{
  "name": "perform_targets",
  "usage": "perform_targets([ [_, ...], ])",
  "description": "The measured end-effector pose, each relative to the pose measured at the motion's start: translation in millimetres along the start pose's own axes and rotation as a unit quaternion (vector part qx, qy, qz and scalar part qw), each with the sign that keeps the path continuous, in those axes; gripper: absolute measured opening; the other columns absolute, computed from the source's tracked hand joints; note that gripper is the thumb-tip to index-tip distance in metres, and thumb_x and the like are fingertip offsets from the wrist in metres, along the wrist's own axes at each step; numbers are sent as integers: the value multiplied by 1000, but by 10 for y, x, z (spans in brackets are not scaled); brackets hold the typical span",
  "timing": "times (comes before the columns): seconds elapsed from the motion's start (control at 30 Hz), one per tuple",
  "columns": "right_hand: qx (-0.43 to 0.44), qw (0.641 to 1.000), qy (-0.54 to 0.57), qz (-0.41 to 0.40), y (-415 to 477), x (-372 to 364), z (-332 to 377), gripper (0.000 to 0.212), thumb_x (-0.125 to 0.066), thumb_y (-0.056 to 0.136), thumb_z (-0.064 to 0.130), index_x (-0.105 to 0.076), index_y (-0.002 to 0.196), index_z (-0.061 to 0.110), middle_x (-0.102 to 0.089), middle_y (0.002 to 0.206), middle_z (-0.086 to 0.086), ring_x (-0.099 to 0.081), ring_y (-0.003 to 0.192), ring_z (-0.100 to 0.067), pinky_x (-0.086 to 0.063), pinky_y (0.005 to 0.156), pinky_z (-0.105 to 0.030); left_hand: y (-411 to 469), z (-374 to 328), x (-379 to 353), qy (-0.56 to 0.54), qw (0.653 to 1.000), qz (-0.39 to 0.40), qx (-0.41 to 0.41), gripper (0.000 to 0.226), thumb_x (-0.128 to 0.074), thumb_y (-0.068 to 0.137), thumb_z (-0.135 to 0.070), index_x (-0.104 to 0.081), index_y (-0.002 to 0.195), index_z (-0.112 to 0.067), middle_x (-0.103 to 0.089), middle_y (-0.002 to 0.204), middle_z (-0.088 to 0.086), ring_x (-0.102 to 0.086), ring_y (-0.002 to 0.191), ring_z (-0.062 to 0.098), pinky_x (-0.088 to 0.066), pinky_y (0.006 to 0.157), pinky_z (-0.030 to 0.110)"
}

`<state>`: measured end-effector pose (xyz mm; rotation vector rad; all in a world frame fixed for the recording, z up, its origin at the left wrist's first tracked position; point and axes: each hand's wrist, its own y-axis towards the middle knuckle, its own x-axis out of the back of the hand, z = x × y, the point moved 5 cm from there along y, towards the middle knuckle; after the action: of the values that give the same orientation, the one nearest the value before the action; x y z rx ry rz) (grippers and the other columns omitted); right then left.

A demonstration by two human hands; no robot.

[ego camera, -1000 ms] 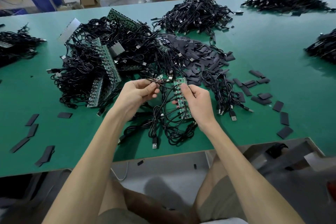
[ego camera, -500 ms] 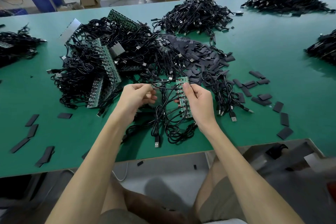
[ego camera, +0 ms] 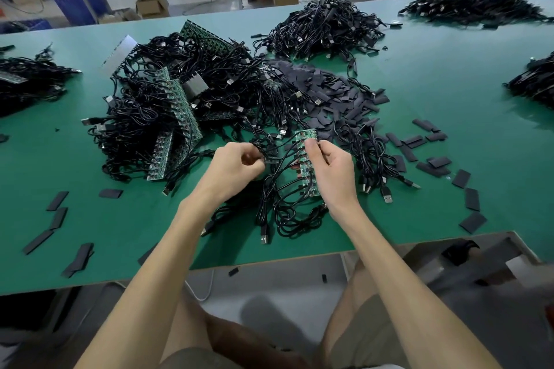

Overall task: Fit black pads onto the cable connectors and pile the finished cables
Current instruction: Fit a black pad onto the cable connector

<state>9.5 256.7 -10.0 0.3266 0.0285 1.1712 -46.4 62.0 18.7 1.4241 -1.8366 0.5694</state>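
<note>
My right hand (ego camera: 331, 169) grips a narrow green circuit strip (ego camera: 306, 136) with several black USB cables (ego camera: 284, 207) hanging from it onto the green table (ego camera: 449, 84). My left hand (ego camera: 232, 168) pinches one thin cable end (ego camera: 266, 159) just left of the strip. A heap of black pads (ego camera: 335, 96) lies beyond my right hand. A big tangle of cables and green strips (ego camera: 168, 117) sits at the left behind my left hand. What my left fingers hold beside the cable is hidden.
Loose black pads (ego camera: 431, 147) are scattered on the right and others (ego camera: 57, 219) on the left near the front edge. More cable piles lie at the back (ego camera: 323, 27), far right (ego camera: 473, 6) and far left (ego camera: 27, 81). Boxes and crates stand behind the table.
Both hands have drawn slightly nearer me with the strip. My left hand has curled tighter round the cable end and my right thumb has slid lower on the strip.
</note>
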Motion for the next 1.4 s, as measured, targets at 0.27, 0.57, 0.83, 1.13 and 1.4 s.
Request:
perform_targets([
  [0.27,-8,999,32,-3,-15,5,61,66,-59,100,48,-48,81,-13,-46,67,-27,-33,61,-30,-32,57,-53,-96,-60,-9,32,999,2,-16,5,-69,91,-25,-70,86,-27,-63,77,-15,-58,70,-3,-41,63,12],
  [0.57,3,995,35,-93,-49,123,122,45,-53,106,39,-59,62,44,-49,50,18,-26,46,-5,-24,46,-17,-155,-57,235,121,992,-35,20,12,-63,92,-22,-73,96,-16,-70,89,-2,-66,82,19,-57,78,37],
  [0.83,-18,992,23,-121,-38,148,82,52,-53,107,37,-54,55,46,-40,46,18,-26,45,-5,-24,46,-17,-175,99,433,-62,987,-128,79,8,-67,88,-16,-69,81,-17,-73,78,5,-66,71,23,-50,66,30],
  [1.13,-41,989,21,-141,-6,179,-63,53,-54,105,42,-59,80,-4,-39,55,5,-25,48,-7,-27,48,-30,-176,131,497,-46,980,-184,60,12,-64,91,-18,-65,79,-18,-66,88,-3,-57,67,6,-43,63,16],
  [1.4,-8,999,-8,-43,8,42,-33,56,-58,102,43,-38,67,4,-30,56,5,-23,53,-11,-21,51,-29,-279,-137,490,-27,983,-166,-70,7,-62,95,-15,-63,89,-18,-65,96,-11,-60,84,3,-48,74,17],
])
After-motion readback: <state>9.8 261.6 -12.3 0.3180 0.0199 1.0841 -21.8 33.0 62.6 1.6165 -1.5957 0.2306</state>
